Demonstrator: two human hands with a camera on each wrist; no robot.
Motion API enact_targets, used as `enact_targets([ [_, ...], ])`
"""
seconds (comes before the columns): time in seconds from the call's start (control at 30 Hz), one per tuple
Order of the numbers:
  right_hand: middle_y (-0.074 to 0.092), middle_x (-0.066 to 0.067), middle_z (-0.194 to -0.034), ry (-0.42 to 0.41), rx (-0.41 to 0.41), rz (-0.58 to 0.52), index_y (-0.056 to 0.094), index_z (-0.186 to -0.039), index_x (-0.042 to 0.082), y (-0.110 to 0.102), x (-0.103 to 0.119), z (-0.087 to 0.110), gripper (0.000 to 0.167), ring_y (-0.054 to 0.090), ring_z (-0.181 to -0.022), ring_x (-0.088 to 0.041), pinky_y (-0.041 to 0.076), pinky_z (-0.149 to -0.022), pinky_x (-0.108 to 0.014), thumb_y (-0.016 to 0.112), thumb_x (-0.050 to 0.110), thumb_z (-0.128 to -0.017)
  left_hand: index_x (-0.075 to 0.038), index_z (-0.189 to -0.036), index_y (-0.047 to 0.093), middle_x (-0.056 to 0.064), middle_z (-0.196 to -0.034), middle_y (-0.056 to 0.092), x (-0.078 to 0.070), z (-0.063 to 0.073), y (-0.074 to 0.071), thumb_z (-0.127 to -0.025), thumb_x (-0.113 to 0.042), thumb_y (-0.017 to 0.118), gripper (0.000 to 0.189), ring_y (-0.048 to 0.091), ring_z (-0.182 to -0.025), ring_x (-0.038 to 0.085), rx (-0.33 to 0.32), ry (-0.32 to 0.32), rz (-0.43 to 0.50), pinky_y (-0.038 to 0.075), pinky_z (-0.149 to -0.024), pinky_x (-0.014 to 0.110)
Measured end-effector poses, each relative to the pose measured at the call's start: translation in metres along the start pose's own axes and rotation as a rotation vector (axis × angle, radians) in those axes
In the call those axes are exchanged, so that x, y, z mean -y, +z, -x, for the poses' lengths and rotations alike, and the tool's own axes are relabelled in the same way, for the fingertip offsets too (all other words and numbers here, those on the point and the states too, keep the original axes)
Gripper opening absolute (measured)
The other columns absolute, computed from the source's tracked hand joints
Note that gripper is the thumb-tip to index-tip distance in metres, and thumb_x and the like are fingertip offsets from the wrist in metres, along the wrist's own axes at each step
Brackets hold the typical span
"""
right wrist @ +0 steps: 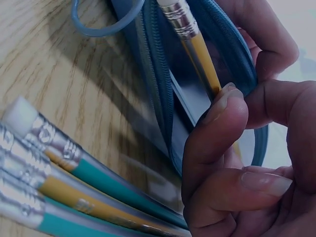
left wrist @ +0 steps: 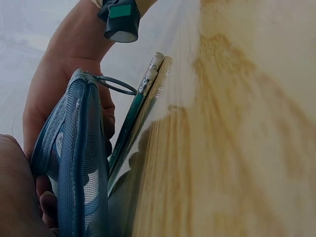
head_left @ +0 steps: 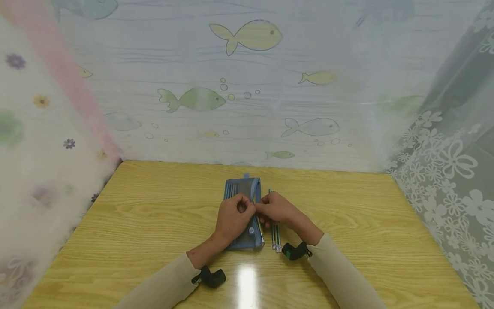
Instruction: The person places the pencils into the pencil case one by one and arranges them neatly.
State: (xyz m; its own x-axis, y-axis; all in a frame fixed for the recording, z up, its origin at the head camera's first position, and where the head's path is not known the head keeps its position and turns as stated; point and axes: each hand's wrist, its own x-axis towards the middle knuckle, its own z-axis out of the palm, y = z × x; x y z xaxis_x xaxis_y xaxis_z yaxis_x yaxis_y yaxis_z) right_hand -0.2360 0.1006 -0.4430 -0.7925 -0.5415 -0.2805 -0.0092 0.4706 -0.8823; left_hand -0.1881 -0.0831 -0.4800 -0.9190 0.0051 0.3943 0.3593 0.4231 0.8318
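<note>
A blue mesh zip pouch [head_left: 244, 187] lies on the table with its zipper side toward the right. At its open edge, my left hand [head_left: 233, 218] pinches the rim between thumb and fingers. My right hand [head_left: 281, 209] meets it there, its fingers gripping a yellow-and-grey pencil [right wrist: 202, 59] that sits between the open zipper edges, eraser end showing. The pencil's far part is hidden by the fingers and pouch. Several pencils with white erasers [head_left: 276, 238], green-striped and yellow-striped, lie beside the pouch under my right hand. More pencils [head_left: 230, 189] show through the mesh at the pouch's left.
The wood-grain table [head_left: 154, 206] reaches back to a fish-print curtain [head_left: 247, 103]. Flowered cloth [head_left: 42, 141] hangs at the left and lace [head_left: 444, 193] at the right. A blue loop [right wrist: 106, 29] hangs off the pouch's zipper end.
</note>
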Motion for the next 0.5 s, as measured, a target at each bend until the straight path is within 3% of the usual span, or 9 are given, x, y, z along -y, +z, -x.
enact_targets([
  [0.2, 0.063, -0.003, -0.062, 0.017, -0.018, -0.017, 0.068, -0.076, 0.004, -0.0017, 0.0026, 0.0026, 0.035, 0.059, -0.050, -0.014, 0.042, -0.048, -0.026, 0.056, 0.019, -0.105, -0.017, -0.081, 0.066, -0.008, -0.062, 0.056, 0.0011, 0.0006, 0.0011, -0.093, -0.010, 0.068, 0.015, 0.049, -0.052, 0.009, 0.005, 0.004, 0.013, 0.041, -0.052, 0.025],
  [0.5, 0.068, -0.004, -0.064, -0.008, -0.017, -0.028, 0.072, -0.082, 0.000, -0.0005, 0.0015, 0.0014, 0.033, 0.059, -0.048, -0.013, 0.038, -0.045, -0.026, 0.054, 0.015, -0.106, -0.017, -0.081, 0.066, -0.008, -0.062, 0.056, 0.0007, 0.0005, 0.0007, -0.094, -0.010, 0.067, 0.015, 0.050, -0.052, 0.009, 0.000, 0.004, 0.015, 0.041, -0.052, 0.025],
])
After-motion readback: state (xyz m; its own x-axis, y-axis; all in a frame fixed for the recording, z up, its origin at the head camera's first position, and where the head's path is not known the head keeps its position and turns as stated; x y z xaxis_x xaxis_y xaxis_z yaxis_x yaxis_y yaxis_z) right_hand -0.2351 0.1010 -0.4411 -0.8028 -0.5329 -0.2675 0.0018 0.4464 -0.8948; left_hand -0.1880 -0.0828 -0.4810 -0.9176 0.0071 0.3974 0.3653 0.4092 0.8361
